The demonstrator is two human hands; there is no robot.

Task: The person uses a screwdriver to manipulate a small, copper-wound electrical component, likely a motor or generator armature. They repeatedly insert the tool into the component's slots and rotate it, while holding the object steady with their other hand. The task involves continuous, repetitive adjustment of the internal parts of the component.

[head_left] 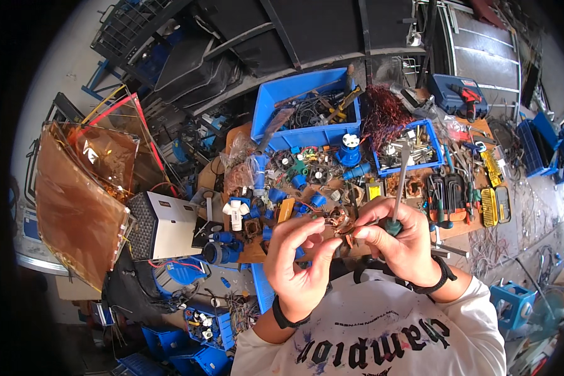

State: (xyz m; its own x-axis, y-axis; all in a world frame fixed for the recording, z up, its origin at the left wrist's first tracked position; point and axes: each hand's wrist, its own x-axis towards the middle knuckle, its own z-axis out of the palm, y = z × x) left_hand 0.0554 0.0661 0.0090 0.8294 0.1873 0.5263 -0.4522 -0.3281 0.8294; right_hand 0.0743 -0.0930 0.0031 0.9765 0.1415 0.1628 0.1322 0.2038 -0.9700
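A small part wound with copper-coloured wire (339,219) is held up in front of my chest, above the cluttered bench. My left hand (296,263) curls round its left side, with forefinger and thumb at the part. On the other side, my right hand (400,241) pinches at the part with thumb and forefinger. A screwdriver (399,203) with a dark green handle is tucked in that same right hand, its metal shaft pointing up and away from me. The exact shape of the copper part is partly hidden by my fingertips.
Loose blue plugs and sockets (299,182) cover the bench (252,252). Behind them stand a large blue bin (305,136) and a smaller blue crate (376,170). Pliers and clamps (454,194) lie at right, near a yellow bit case (489,207). A white-fronted box (169,227) stands left.
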